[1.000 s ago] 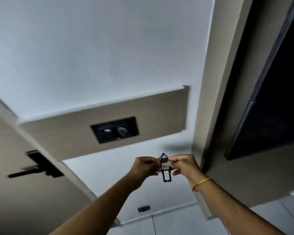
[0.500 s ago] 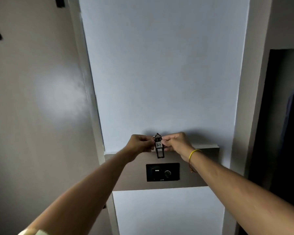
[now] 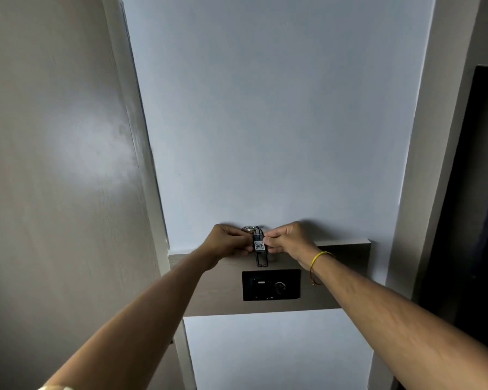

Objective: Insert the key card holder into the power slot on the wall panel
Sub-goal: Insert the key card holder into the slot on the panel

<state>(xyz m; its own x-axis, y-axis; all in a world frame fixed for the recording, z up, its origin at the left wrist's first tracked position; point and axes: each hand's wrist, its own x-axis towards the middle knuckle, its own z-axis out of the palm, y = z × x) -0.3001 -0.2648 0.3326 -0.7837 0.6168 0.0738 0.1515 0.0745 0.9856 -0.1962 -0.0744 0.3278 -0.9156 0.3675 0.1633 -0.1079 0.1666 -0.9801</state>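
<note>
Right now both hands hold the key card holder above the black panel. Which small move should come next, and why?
Probably lower the key card holder straight down: its bottom end hangs just above the black wall panel, not yet inside. The left hand and right hand pinch its upper part, so both can steer it.

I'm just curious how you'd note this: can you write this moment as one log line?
stage: pre-insertion | left hand + right hand: pinching key card holder | holder: upright, above wall panel | slot: empty

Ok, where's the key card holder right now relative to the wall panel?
In the head view, the key card holder hangs upright, pinched between the left hand and right hand, its lower end just above the black wall panel, not yet inserted.
</note>
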